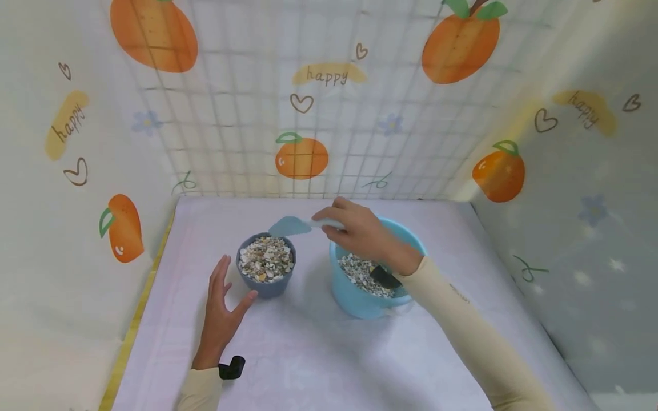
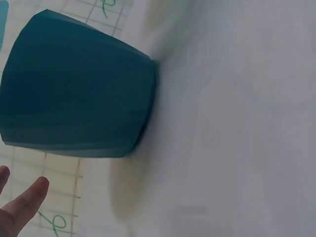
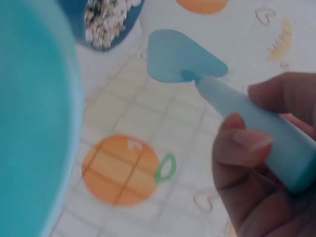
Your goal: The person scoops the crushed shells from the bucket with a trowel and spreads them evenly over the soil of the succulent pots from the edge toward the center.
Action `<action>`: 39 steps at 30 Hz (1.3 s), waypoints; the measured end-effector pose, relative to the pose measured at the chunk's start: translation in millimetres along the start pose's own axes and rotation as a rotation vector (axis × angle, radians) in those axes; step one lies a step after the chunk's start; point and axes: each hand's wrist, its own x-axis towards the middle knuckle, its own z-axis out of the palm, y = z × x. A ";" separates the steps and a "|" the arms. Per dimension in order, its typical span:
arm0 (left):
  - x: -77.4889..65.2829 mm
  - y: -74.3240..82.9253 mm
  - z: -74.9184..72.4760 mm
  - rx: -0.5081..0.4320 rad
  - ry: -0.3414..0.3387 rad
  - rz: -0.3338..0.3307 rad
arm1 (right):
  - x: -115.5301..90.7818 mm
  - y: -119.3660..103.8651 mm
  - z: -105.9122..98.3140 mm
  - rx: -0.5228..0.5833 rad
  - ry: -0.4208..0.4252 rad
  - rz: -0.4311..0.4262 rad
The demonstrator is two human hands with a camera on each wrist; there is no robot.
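A small blue-grey pot (image 1: 268, 287) stands on the table, heaped to its rim with pale gravel (image 1: 266, 258). My left hand (image 1: 224, 313) is beside the pot's near left side, fingers spread and apart from it; in the left wrist view the pot (image 2: 79, 89) shows with two fingertips below it. My right hand (image 1: 360, 228) grips the light handle of a blue hand trowel (image 1: 290, 226). The trowel's blade is at the pot's far right rim; the right wrist view shows the blade (image 3: 180, 57) bare of gravel on the visible face.
A larger light-blue bucket (image 1: 354, 299) stands right of the pot, holding more of the gravel (image 1: 362, 274); my right forearm passes over it. A white cloth covers the table (image 1: 308, 359). Fabric walls (image 1: 329, 120) printed with oranges close in the back and sides.
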 end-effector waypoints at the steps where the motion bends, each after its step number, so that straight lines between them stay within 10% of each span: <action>1: 0.0 0.1 -0.8 0.002 0.004 -0.001 | -3.7 1.1 -5.0 -0.001 0.016 0.018; 11: -4.6 -4.5 -12.6 0.004 0.086 0.026 | -48.5 12.9 -42.6 -0.027 0.170 0.378; 22: -10.8 -2.6 -18.2 0.007 0.127 -0.020 | -70.4 52.9 15.6 -0.016 -0.235 0.475; 39: -16.2 -0.4 -20.1 0.005 0.134 -0.043 | -82.0 56.0 49.1 -0.093 -0.526 0.481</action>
